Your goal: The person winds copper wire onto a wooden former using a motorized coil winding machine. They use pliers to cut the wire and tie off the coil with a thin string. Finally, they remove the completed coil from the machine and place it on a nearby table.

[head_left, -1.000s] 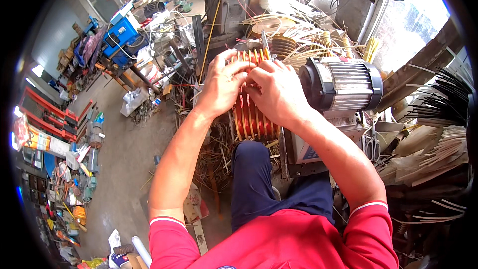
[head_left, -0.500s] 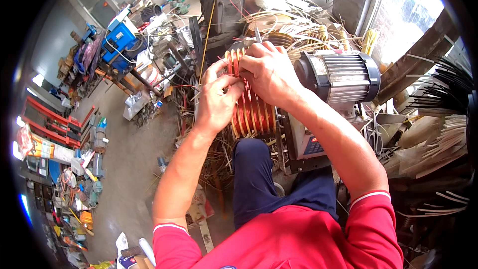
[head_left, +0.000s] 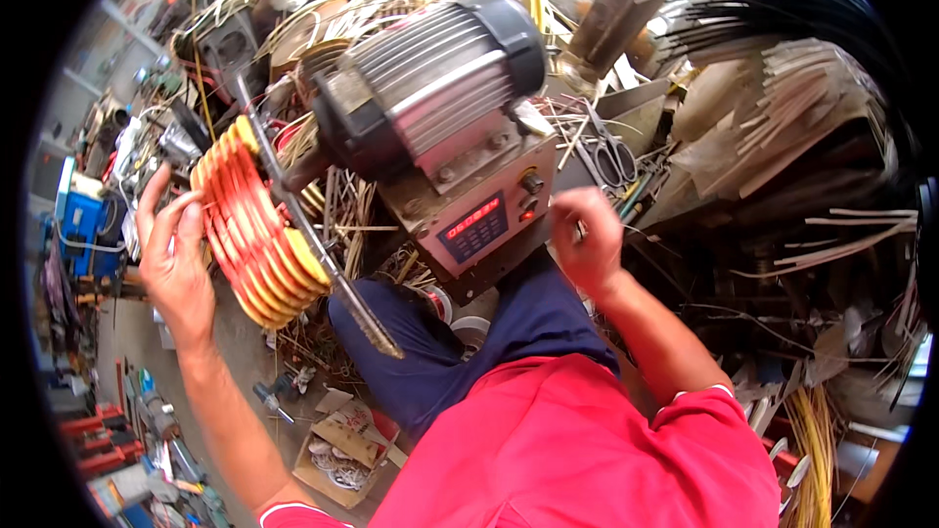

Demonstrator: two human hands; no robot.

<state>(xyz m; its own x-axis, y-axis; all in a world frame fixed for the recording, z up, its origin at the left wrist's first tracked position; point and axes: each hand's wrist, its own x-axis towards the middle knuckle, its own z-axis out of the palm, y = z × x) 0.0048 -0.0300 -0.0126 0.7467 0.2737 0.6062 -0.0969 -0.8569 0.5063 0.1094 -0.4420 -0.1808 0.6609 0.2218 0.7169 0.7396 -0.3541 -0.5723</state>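
At the left, yellow ring-like formers wound with red wire make up a coil spool (head_left: pixel 259 230), mounted beside a dark metal bar (head_left: pixel 293 200). My left hand (head_left: pixel 181 259) is at the spool's left side, fingers raised and spread, fingertips by the red windings; whether they touch a strand is not clear. My right hand (head_left: pixel 590 240) hangs to the right of the winding machine's control box (head_left: pixel 489 215), its fingers curled and smeared by motion. A lit red display and keypad (head_left: pixel 472 230) are on the box. Close beyond that hand lie scissors (head_left: pixel 611 156).
A grey finned motor (head_left: pixel 440 78) sits on top of the control box. Loose pale strips and wires are heaped behind it. Bundles of black sleeving (head_left: pixel 773 0) hang at the upper right. A cardboard box (head_left: pixel 337 460) stands on the floor by my left leg.
My view has swung right. My right hand has left the windings and moved right past the control box. My left hand stays by the spool, its fingers more spread.
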